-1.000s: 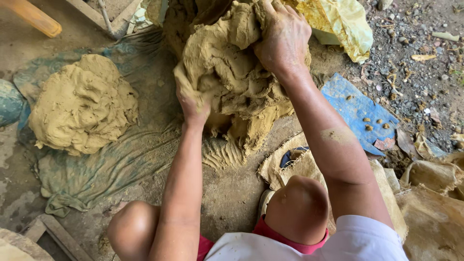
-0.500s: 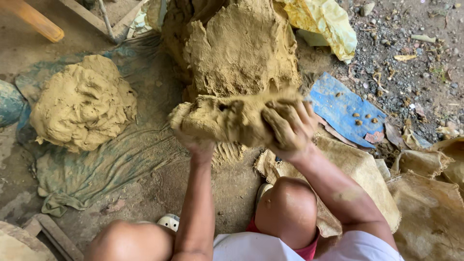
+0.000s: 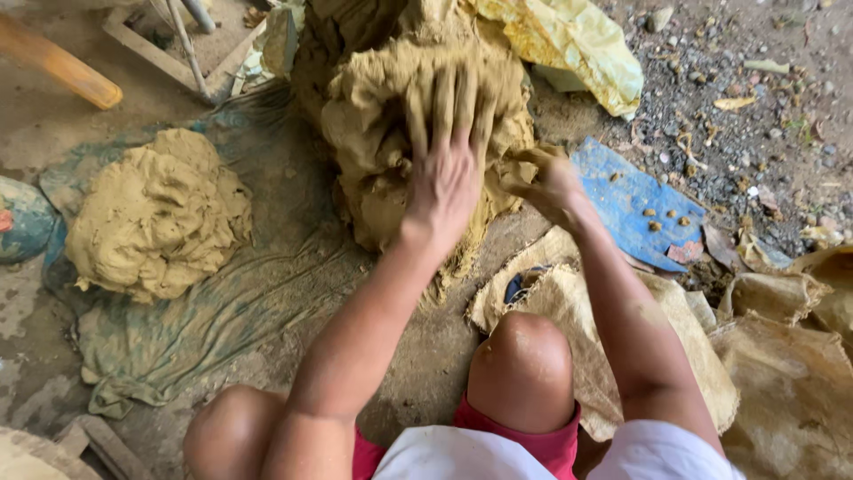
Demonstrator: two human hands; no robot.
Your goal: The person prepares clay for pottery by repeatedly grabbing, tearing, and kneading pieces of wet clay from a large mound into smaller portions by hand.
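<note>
A moment earlier I gripped a torn-off chunk; now my left hand (image 3: 442,182) lay spread flat on the big clay mound (image 3: 418,133) ahead of my knees. My right hand (image 3: 553,182) curled against its right flank, kneading resumed.

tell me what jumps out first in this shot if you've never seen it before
The big heap of wet tan clay at top centre draws the eye, with the left hand pressed flat on its front, fingers spread, and the right hand gripping its right edge. A second, smaller clay mound sits to the left on a muddy green cloth. A blue board lies right of the heap.
</note>
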